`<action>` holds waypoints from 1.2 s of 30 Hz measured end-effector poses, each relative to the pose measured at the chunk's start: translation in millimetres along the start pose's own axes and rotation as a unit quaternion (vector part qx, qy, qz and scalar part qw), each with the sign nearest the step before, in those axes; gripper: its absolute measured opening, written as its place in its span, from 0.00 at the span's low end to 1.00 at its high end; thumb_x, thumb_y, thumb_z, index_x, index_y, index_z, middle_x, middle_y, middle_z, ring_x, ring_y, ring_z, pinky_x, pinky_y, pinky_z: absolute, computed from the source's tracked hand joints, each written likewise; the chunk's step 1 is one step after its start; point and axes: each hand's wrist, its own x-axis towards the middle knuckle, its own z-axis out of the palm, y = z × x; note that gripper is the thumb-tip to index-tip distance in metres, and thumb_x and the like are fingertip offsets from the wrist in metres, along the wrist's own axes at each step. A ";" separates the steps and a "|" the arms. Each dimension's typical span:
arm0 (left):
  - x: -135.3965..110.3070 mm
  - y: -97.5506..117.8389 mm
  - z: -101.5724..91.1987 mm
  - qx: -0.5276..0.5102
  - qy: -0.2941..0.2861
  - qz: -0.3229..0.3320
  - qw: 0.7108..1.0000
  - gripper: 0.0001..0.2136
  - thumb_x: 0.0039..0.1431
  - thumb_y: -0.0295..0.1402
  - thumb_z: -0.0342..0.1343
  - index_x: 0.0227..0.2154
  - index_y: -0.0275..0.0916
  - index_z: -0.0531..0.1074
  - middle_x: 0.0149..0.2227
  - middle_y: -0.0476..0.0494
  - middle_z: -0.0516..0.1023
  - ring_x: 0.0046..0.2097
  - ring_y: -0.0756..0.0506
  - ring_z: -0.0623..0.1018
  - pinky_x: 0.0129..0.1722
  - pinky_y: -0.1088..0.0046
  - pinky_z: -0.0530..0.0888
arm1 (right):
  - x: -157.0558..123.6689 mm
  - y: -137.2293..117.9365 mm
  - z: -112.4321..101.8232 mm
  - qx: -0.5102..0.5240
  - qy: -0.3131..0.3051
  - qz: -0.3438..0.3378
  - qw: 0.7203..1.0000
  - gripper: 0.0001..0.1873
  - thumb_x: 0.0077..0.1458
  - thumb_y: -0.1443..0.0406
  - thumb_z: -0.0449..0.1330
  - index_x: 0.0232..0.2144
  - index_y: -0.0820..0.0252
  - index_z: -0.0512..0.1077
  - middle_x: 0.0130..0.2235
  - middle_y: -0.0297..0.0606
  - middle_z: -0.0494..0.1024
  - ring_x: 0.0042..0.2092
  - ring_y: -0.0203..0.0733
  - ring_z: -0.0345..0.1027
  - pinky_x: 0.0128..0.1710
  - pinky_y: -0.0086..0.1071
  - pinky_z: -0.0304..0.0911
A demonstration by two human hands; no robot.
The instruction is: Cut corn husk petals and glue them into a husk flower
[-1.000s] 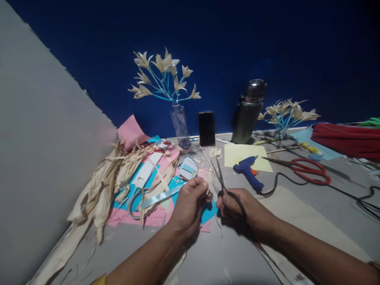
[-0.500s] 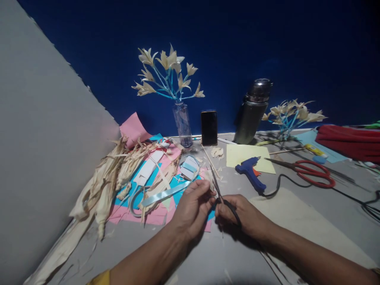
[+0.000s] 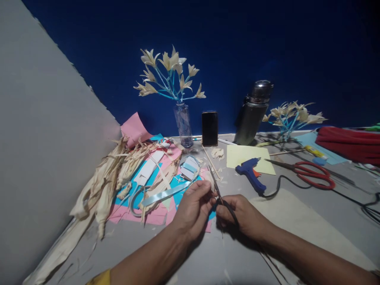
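My left hand [image 3: 192,208] pinches a small pale piece of corn husk [image 3: 209,177] between thumb and fingers; part of it is hidden behind the fingertips. In my right hand [image 3: 245,215] are small scissors with black handles [image 3: 231,212], their blades pointing up and away along the right side of the husk. Both hands are close together over the front of the table. Behind them lie pink and blue paper sheets [image 3: 178,193], a light blue ribbon [image 3: 166,193] and a roll of it [image 3: 190,168].
Dried corn husks [image 3: 102,190] are heaped on the left. Husk flowers [image 3: 170,63] stand in a clear bottle [image 3: 184,124] beside a phone [image 3: 209,128] and a flask [image 3: 253,113]. To the right are a blue glue gun [image 3: 252,174], red-handled scissors [image 3: 314,174] and a red cloth [image 3: 347,142].
The scissors in my right hand have tilted slightly to the left, their tips now nearer the husk piece. My left hand has hardly moved, and the view has shifted a little.
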 end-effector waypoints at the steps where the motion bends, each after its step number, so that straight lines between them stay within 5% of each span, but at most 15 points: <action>1: -0.2 0.2 0.0 0.001 0.002 -0.002 1.000 0.14 0.44 0.31 0.71 0.28 0.37 0.70 0.25 0.49 0.72 0.28 0.52 0.73 0.29 0.78 0.71 | 0.1 0.3 -0.4 -0.007 0.005 -0.001 1.000 0.30 0.45 0.42 0.68 0.20 0.60 0.65 0.19 0.30 0.65 0.22 0.31 0.52 0.22 0.27 0.48; 36: -2.2 9.1 3.3 0.063 -0.007 0.044 0.997 0.11 0.46 0.31 0.69 0.25 0.36 0.71 0.26 0.46 0.76 0.30 0.51 0.76 0.33 0.77 0.74 | -0.4 2.5 -5.8 -0.052 0.037 0.008 0.998 0.29 0.45 0.43 0.68 0.16 0.61 0.65 0.18 0.33 0.68 0.20 0.32 0.56 0.22 0.28 0.49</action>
